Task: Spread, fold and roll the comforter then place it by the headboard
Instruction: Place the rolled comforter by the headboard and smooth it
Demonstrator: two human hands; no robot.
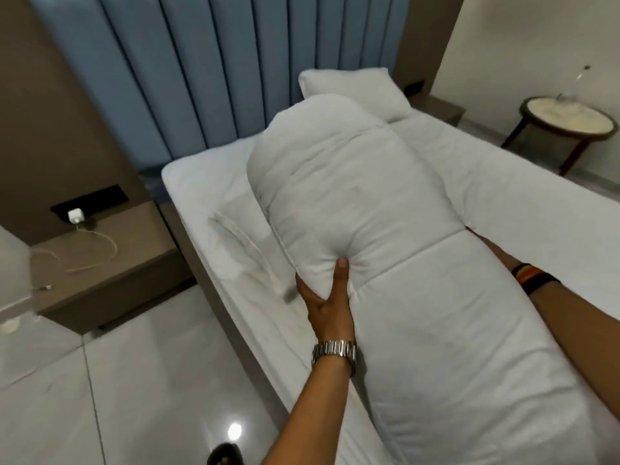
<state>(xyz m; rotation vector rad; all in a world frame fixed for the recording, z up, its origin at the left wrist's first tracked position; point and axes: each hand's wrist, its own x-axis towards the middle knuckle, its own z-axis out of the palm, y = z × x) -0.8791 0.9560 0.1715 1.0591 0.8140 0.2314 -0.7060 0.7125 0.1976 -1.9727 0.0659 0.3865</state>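
Observation:
The white comforter (385, 263) is a thick rolled bundle held above the bed (523, 196), one end near me and the other rising toward the blue padded headboard (208, 68). My left hand (327, 297) grips its left side, thumb pressed into the fabric, a metal watch on the wrist. My right hand (493, 251) is under the bundle's right side, mostly hidden; only part of the wrist and a striped wristband show.
A white pillow (352, 88) leans by the headboard at the right, another pillow (241, 243) lies flat at the bed's left edge. A nightstand (107, 263) with a charger and cable stands left. A round side table (567, 119) stands far right. Glossy tile floor lies below.

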